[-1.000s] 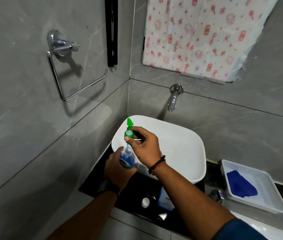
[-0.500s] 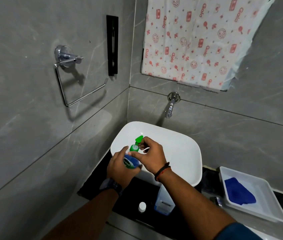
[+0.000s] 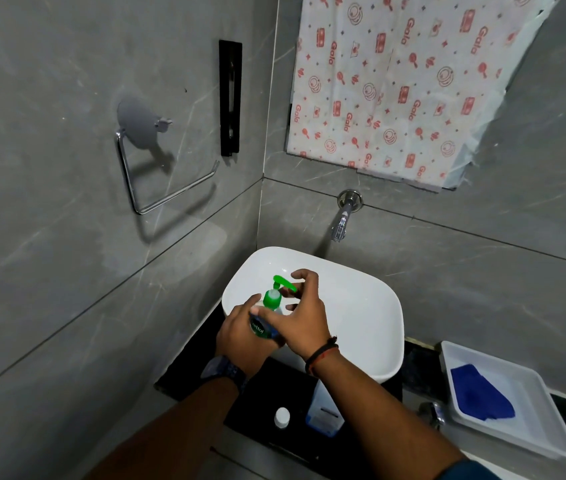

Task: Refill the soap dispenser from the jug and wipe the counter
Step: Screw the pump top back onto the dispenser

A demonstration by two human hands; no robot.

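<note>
My left hand (image 3: 241,337) grips the body of the soap dispenser (image 3: 263,328), a small bottle with a blue and green label, at the left rim of the white sink (image 3: 361,306). My right hand (image 3: 304,315) is on its green pump top (image 3: 274,293), thumb and fingers around the collar and nozzle. The pump sits seated on the bottle neck. The refill jug (image 3: 323,412), a pale bottle with a blue label, stands on the black counter (image 3: 264,382) below my right forearm, partly hidden by it. Its white cap (image 3: 281,417) lies beside it. A blue cloth (image 3: 480,393) lies in a white tray (image 3: 551,431) at the right.
A chrome tap (image 3: 343,220) sticks out of the grey tiled wall above the sink. A chrome towel ring (image 3: 156,168) hangs on the left wall. A patterned red-and-white sheet (image 3: 406,81) covers the wall above. A chrome fitting (image 3: 432,412) sits between jug and tray.
The pump, lifted out with its tube showing a second ago, has gone down into the bottle. Both hands and the dispenser have lowered toward the sink rim.
</note>
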